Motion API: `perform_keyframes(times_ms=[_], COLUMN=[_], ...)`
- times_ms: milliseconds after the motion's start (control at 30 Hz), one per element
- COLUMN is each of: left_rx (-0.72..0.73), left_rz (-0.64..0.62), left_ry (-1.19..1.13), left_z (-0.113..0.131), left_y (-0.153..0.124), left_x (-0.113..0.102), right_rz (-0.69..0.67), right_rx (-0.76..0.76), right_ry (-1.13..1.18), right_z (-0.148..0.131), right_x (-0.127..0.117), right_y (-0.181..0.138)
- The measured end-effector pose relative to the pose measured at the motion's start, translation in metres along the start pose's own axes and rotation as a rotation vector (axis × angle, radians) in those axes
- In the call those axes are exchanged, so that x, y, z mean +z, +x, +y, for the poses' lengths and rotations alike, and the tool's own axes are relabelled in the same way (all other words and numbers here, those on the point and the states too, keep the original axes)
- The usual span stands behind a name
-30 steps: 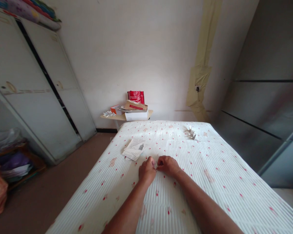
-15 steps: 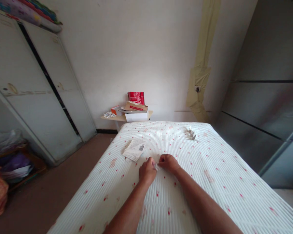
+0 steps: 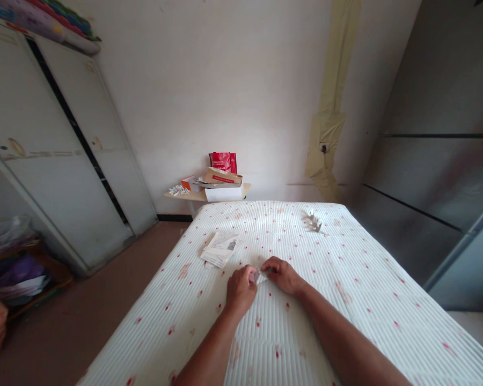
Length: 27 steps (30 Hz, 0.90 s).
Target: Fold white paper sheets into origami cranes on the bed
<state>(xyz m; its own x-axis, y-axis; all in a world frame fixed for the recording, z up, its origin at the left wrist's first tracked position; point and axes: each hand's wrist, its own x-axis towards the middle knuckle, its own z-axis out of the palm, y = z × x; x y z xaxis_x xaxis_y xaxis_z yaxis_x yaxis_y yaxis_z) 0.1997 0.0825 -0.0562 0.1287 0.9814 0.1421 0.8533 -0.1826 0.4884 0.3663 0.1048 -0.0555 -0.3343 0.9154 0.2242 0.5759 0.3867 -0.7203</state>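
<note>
The step in hand seems to be close two-handed work on a small, whitish, thin-looking piece [image 3: 261, 277], which sits in the narrow space between the two sets of fingers, low over a white, ribbed bedspread with red specks [image 3: 282, 332]. Its exact shape and material are too small to tell. The left hand [image 3: 242, 287] has its fingers curled in, thumb and fingertips apparently clamped on the piece's near-left side. The right hand [image 3: 282, 274] has its fingers bent and bunched at the piece's upper right; whether they pinch it or only touch it, I cannot tell. The next move seems to call for a light, steady left hold while the right fingertips adjust. Printed, off-white flat papers [image 3: 221, 249] lie beyond the left fingers, to their left.
</note>
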Motion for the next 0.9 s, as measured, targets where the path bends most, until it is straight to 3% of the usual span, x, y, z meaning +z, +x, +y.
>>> perform_keyframes(times_ms=[267, 633, 800, 900], left_rx=[0.068, 0.112, 0.122, 0.155], left_rz=[0.037, 0.081, 0.168, 0.233], left_ry=[-0.046, -0.005, -0.13, -0.277], left_z=[-0.0021, 0.0027, -0.003, -0.0053], left_y=[-0.0032, -0.0058, -0.0034, -0.0035], left_x=[0.0024, 0.0005, 0.0037, 0.0027], right_rz=[-0.03, 0.004, 0.063, 0.105], right_rx=[-0.156, -0.129, -0.166, -0.094], right_ry=[-0.045, -0.021, 0.139, 0.301], right_z=[-0.0025, -0.0001, -0.0049, -0.0064], right_x=[-0.0002, 0.0031, 0.0022, 0.0061], right_y=[-0.0078, -0.0113, -0.0123, -0.0123])
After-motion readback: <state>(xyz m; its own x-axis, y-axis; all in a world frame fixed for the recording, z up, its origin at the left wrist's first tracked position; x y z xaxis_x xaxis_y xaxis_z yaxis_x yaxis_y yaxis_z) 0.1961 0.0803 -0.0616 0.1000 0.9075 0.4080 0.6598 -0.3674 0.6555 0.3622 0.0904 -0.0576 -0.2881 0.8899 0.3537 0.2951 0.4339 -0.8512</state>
